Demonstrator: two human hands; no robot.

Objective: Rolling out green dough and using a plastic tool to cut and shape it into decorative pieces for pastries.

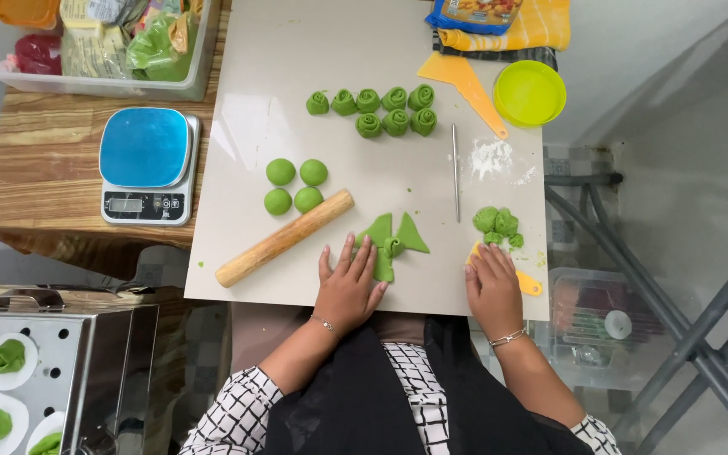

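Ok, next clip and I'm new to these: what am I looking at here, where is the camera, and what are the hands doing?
There is no machine here: one camera sits on a person's head and looks straight down at their own two bare hands over a pale work board. The left hand lies flat with its fingers on a cut piece of green dough. The right hand rests on a yellow scraper, beside a small clump of dough scraps. Neither hand grips anything. Also on the board: a wooden rolling pin, four green dough balls, eight rolled dough rosettes, a thin metal rod and a dusting of flour. A blue-topped kitchen scale stands on the wooden table to the left.
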